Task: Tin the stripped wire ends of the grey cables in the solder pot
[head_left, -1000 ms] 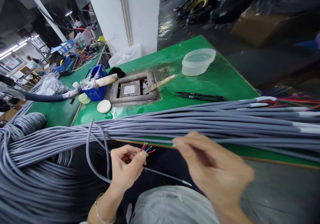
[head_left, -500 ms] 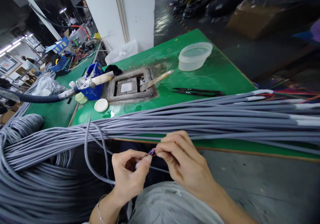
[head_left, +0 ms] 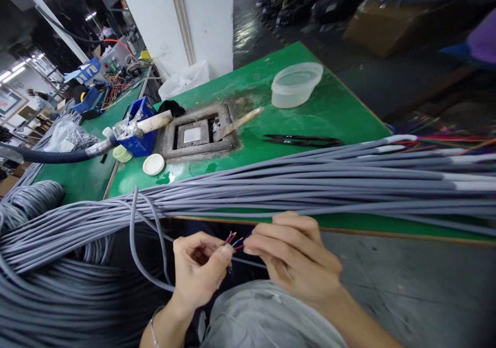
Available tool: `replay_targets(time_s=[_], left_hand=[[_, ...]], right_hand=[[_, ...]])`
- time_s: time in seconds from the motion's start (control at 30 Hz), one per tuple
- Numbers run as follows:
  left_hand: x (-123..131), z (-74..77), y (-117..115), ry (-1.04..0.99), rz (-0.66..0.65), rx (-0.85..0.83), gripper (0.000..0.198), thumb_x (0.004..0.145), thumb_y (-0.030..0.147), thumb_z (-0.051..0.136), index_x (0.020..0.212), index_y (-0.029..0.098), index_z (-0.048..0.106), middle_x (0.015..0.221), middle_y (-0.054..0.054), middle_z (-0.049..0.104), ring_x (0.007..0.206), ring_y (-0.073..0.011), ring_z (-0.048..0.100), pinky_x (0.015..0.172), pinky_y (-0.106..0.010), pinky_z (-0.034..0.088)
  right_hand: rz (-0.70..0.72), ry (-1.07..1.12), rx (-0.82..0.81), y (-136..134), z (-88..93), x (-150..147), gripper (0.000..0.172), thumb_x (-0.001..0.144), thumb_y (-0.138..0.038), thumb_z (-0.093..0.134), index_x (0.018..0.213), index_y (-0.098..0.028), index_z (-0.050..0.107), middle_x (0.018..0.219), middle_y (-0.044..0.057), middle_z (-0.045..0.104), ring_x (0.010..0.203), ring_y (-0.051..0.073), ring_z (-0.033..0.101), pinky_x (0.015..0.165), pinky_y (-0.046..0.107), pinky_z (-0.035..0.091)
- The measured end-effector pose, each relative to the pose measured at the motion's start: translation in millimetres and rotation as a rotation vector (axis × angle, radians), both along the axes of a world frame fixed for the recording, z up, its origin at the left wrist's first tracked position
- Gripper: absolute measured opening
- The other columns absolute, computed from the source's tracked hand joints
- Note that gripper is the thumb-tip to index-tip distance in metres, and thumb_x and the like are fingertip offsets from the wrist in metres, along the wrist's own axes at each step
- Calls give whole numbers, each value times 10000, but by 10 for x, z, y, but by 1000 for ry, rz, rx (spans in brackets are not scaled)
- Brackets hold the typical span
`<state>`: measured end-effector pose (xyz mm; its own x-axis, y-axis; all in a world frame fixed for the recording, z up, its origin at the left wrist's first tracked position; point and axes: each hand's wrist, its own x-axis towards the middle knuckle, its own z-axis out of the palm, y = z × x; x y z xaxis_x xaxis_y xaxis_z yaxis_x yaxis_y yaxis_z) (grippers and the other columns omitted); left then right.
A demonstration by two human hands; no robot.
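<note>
My left hand pinches several thin coloured wires between thumb and forefinger, their tips fanned out in red, blue and dark tones. To its right, my right hand has thumb and forefinger pressed together at the end of a red wire. A grey cable loops down beside my left wrist and runs toward the left hand. Beyond both hands, a thick bundle of grey cables stretches across the front of the green table.
On the table are black tweezers, a clear plastic tub, a square pot with a flat stick across it, a white lid and a blue bin by a hose. Coiled cable fills the lower left.
The wire tips at my left hand are now spread apart and more visible. My right hand has turned slightly and shifted a little to the right. The whole view has shifted slightly.
</note>
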<state>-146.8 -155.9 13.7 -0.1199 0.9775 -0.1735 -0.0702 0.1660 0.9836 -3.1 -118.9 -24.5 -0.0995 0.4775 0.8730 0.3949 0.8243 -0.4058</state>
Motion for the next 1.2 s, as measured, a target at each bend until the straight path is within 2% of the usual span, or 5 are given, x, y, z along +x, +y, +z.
replay_targets(time_s=[0.27,0.6,0.77,0.93,1.2], left_hand=[[3,-75,-7,52,22,34,353,698,428,755,601,104,654,412,2,528,281,-4,302,274,-119,192],[-53,-104,63,-179,-107,-41,370,664,420,785,571,102,621,427,-5,548,234,-3,301,233,-107,167],[-26,-100,16,-24,-25,39,336,692,390,770,579,101,642,380,13,492,262,-12,326,261,-109,212],[-4,-147,1,78,1,92,323,700,399,757,597,103,675,384,6,510,257,-23,341,256,-125,243],[57,-149,-4,163,96,79,285,687,389,764,645,114,702,408,-9,576,280,-91,491,277,-145,397]], right_hand=[[15,-65,-173,19,58,-31,204,933,-72,347,794,-221,361,682,13,463,655,171,441,575,305,403],[-39,6,-44,-42,-36,26,123,940,-147,508,900,-239,577,734,30,590,681,189,526,620,350,443],[43,134,-264,-1,47,0,173,959,-170,447,805,-213,512,695,19,537,664,158,514,590,286,456],[256,255,-550,-41,92,-36,101,898,-296,624,853,-207,644,684,7,625,562,129,578,480,217,479],[230,367,-600,-91,80,-150,135,855,-127,608,762,-216,648,665,-30,650,561,99,603,527,171,484]])
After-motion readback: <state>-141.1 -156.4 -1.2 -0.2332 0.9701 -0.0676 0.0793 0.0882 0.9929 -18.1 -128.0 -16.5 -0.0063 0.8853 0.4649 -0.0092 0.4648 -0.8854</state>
